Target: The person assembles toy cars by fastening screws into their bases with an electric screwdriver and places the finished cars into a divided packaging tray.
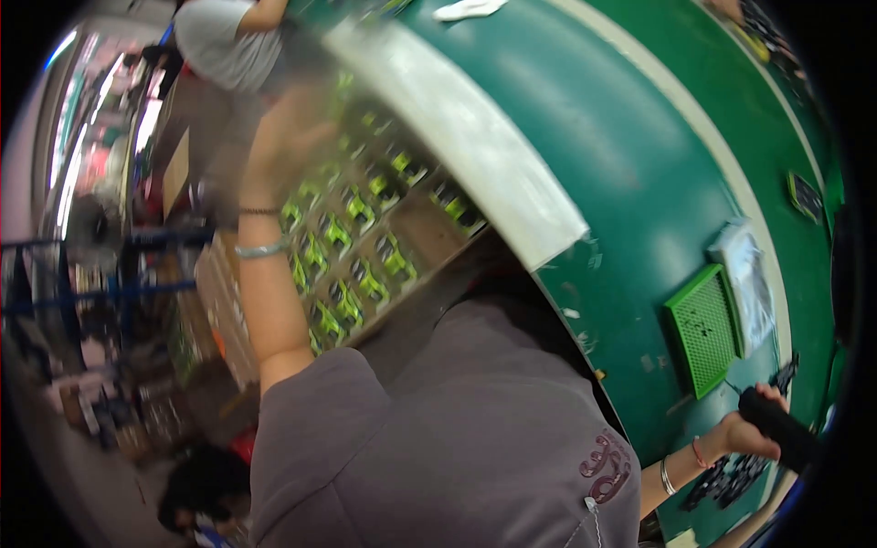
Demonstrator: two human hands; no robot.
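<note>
My right hand (754,433) grips a black electric screwdriver (778,426) at the right edge of the bench; its thin bit points toward a green perforated tray (702,329) with small dark pieces in it. My left arm stretches out over a cardboard box (422,228) divided into compartments, which holds rows of bright green and black parts (357,206). Smeared by motion, my left hand (301,123) is near the far side of that box, and its fingers cannot be made out.
A long white sheet (475,128) lies along the edge of the green bench (630,164). Beside the tray is a clear plastic bag (747,283). Several black parts (726,481) lie below my right hand. A co-worker (228,41) is at the upper left, another person (208,489) at the lower left.
</note>
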